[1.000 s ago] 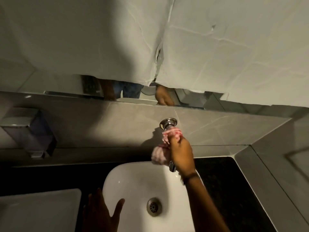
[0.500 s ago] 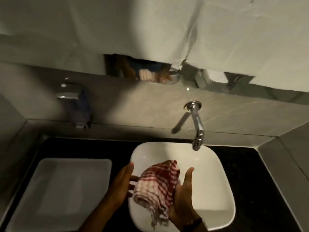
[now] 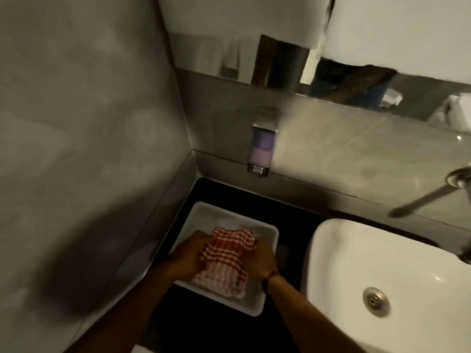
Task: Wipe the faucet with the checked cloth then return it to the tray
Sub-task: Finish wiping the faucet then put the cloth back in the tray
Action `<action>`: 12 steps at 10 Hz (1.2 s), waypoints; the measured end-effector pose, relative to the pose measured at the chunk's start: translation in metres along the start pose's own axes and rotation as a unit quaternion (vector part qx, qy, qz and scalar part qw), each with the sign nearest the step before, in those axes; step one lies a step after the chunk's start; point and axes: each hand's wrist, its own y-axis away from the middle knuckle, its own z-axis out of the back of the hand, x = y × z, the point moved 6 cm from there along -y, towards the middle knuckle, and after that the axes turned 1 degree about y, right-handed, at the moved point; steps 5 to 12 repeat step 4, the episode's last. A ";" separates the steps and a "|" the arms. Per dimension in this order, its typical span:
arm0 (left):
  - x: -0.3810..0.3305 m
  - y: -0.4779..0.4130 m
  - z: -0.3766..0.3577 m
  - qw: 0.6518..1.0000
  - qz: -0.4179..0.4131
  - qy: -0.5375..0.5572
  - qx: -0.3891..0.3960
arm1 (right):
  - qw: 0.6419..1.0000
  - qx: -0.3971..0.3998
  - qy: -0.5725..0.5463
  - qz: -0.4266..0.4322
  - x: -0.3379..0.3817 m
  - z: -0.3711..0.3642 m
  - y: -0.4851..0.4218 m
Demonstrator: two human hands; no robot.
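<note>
The red-and-white checked cloth [image 3: 224, 259] lies bunched inside the white rectangular tray [image 3: 269, 231] on the black counter. My left hand [image 3: 190, 256] grips the cloth's left side and my right hand [image 3: 262, 261] grips its right side, both low over the tray. The chrome faucet [image 3: 458, 175] juts from the wall at the far right edge, only partly in view and apart from both hands.
A white basin [image 3: 356, 250] with a metal drain [image 3: 376, 301] sits right of the tray. A soap dispenser [image 3: 262, 149] hangs on the back wall above the tray. A grey wall closes in on the left. A mirror strip runs above.
The cloth has gone from the faucet, to both hands over the basin, to the tray on the left. My view has swung left with it.
</note>
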 end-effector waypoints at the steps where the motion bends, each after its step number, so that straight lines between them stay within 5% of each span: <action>1: 0.024 -0.021 -0.005 0.995 0.074 -0.068 -0.014 | 0.996 -0.017 0.085 -0.034 -0.001 -0.025 -0.032; 3: 0.034 -0.048 -0.024 0.958 0.069 -0.273 -0.057 | 0.973 -0.030 0.222 -0.062 -0.017 -0.040 -0.060; 4: 0.018 -0.049 -0.026 0.894 0.108 -0.428 -0.083 | 0.958 -0.045 0.282 -0.018 0.001 -0.037 -0.053; 12: 0.018 -0.049 -0.026 0.894 0.108 -0.428 -0.083 | 0.958 -0.045 0.282 -0.018 0.001 -0.037 -0.053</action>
